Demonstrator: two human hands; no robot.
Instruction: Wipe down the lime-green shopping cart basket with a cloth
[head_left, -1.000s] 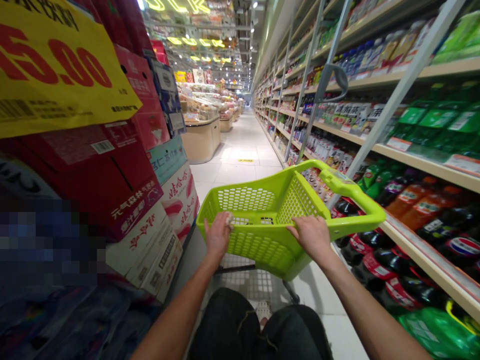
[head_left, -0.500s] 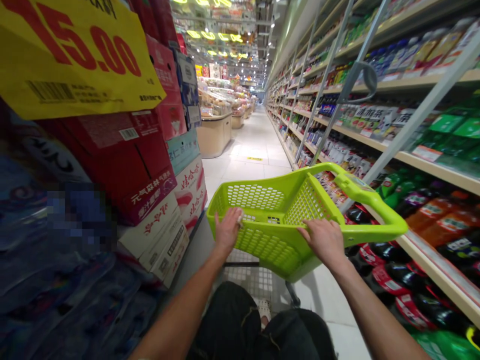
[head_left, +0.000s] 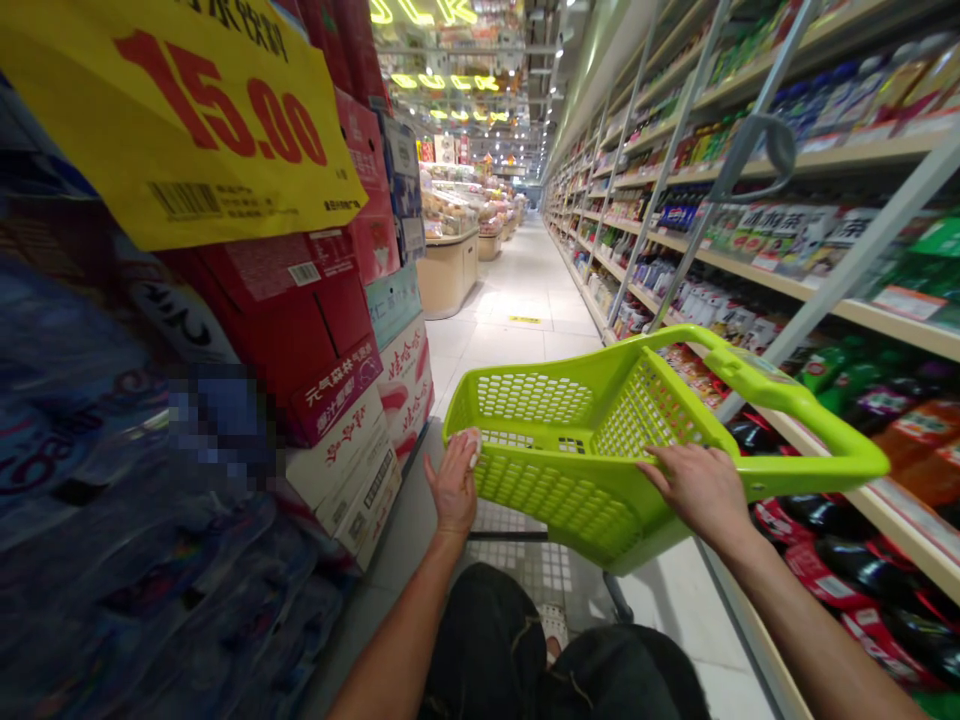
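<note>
Left arm (head_left: 412, 620) reaches forward, wrist (head_left: 452, 533) near straight. Left hand (head_left: 455, 487) back-up, fingers (head_left: 463, 447) extended – outermost one splayed outward. Right arm (head_left: 810, 600) slants inward from lower right; right hand (head_left: 705, 488) palm down, fingers bent – thumb (head_left: 654, 477) pointing inward. Hands apart. Knees (head_left: 491, 620) between forearms.

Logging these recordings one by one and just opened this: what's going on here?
A person is handling a green shopping cart in a store aisle. The left hand is at one end of its near rim, with something white at its fingers; the right hand lies over the same rim, closer to the handle. Stacked cartons stand to the left, shelves of bottles to the right.
</note>
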